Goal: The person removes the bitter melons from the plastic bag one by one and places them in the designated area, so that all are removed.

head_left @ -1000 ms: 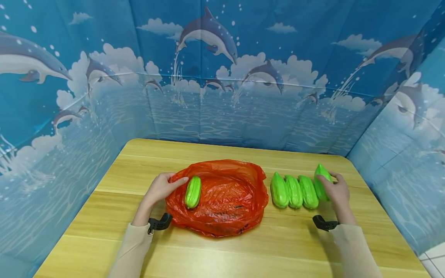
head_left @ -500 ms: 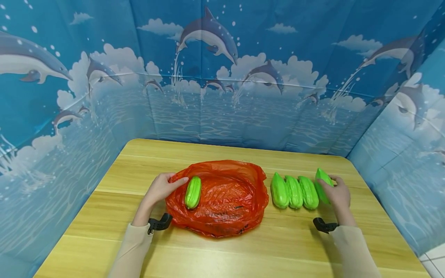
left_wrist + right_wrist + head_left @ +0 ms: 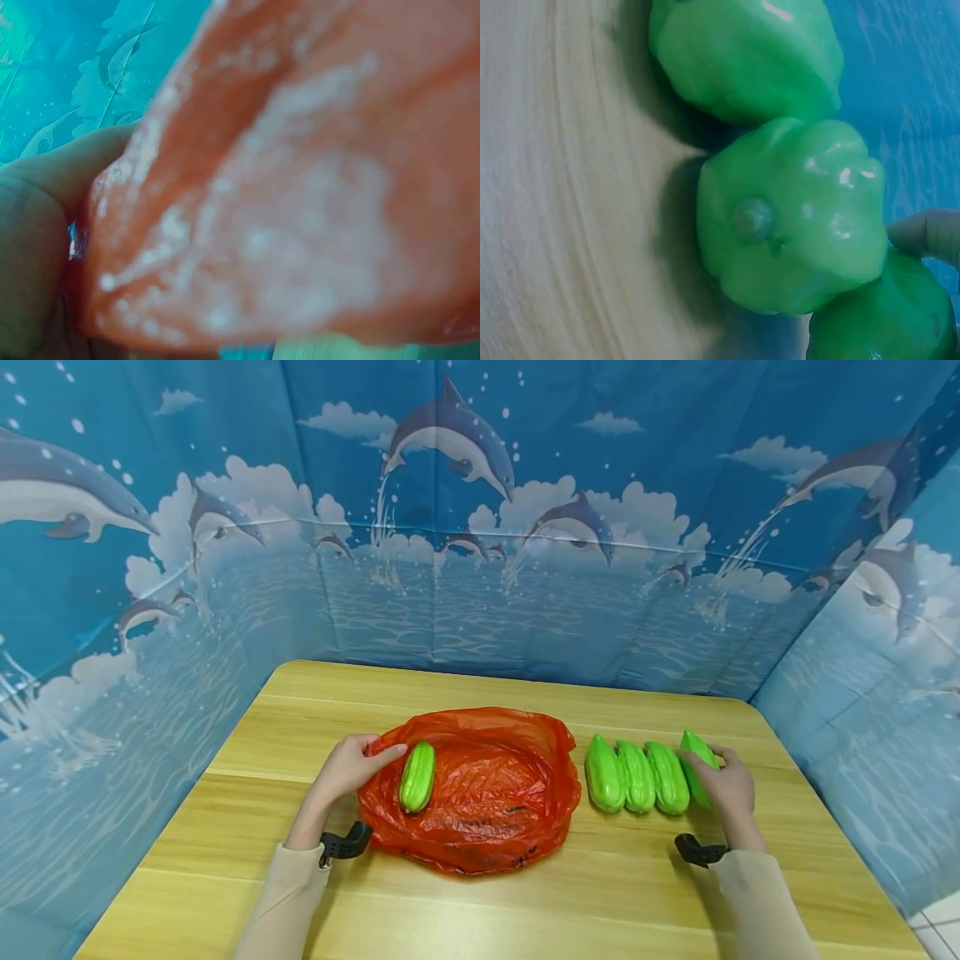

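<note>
A red plastic bag [image 3: 498, 785] lies spread with its mouth gaping on the wooden table [image 3: 480, 914]. My left hand [image 3: 351, 770] pinches its left rim, thumb on the inside and the fingers mostly hidden behind the film. One ridged green gourd [image 3: 417, 778] sits in the bag, close to that thumb. To the right of the bag, my right hand [image 3: 729, 787] grips another green gourd [image 3: 699, 768] at the end of a row. Beside it, three more stand side by side: a near gourd [image 3: 667, 778], a middle gourd [image 3: 636, 777] and a far-left gourd [image 3: 604, 774].
A blue dolphin-print curtain [image 3: 480, 593] hangs along the table's back edge and both sides. Black wrist devices sit on the left wrist [image 3: 347, 842] and right wrist [image 3: 701, 850]. White floor tiles [image 3: 943, 914] show at the lower right.
My right hand has lowered the gripped gourd toward the table, at the right end of the row. The left hand and the bag have stayed in place.
</note>
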Available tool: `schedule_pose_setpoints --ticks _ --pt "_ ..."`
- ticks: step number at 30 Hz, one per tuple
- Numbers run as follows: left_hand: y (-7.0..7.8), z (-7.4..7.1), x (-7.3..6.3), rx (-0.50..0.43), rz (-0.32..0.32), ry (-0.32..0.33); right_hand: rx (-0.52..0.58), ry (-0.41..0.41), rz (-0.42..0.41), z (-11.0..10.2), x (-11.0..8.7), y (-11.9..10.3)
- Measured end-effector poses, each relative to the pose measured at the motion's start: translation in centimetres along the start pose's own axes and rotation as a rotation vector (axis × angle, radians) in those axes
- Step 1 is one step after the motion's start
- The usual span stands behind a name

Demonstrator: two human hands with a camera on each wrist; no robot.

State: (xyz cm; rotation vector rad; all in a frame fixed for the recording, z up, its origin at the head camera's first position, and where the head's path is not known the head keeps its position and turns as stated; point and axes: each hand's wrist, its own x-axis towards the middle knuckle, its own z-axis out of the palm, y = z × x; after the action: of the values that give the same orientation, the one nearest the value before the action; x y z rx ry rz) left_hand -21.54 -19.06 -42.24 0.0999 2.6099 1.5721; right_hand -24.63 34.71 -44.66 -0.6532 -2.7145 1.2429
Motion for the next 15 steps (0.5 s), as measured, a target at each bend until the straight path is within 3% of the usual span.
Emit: schedule_pose_setpoints --ticks 15 --pt "0.05 -0.03 -0.02 -0.010 -0.008 -0.003 -0.027 -0.016 0.002 0.50 0.55 0.58"
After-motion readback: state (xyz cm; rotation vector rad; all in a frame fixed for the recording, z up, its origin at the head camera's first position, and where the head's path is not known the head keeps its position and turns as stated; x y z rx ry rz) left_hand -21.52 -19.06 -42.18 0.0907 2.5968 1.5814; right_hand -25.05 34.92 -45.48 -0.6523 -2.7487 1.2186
